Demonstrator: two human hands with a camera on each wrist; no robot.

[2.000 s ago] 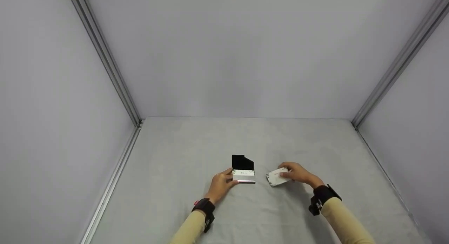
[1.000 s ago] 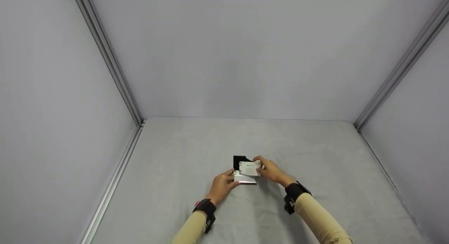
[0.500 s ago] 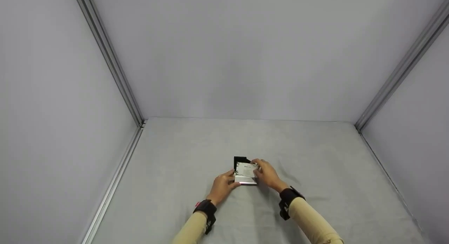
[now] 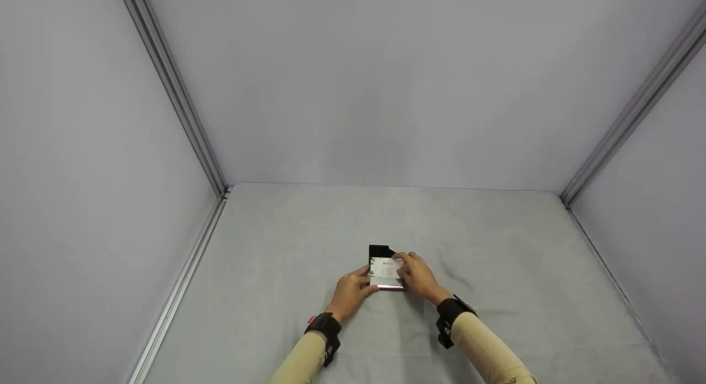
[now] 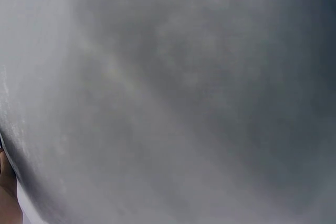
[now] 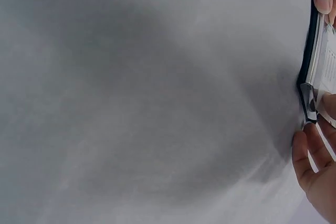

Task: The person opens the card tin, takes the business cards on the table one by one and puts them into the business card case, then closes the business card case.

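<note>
At the near middle of the grey table (image 4: 496, 251) stands an open black card case (image 4: 380, 252), steadied from the left by the left hand (image 4: 348, 291), fingers curled against it. The right hand (image 4: 417, 276) pinches the white cards (image 4: 385, 268); they look best kept square and eased straight down into the case.

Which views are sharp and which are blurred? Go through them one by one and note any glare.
Head view: evenly lit and sharp; a bright glint on the metal edge of the card case between the left hand and right hand. Left wrist view: nearly all soft grey blur. Right wrist view: blurred cloth, with the case crowded against the right edge.
</note>
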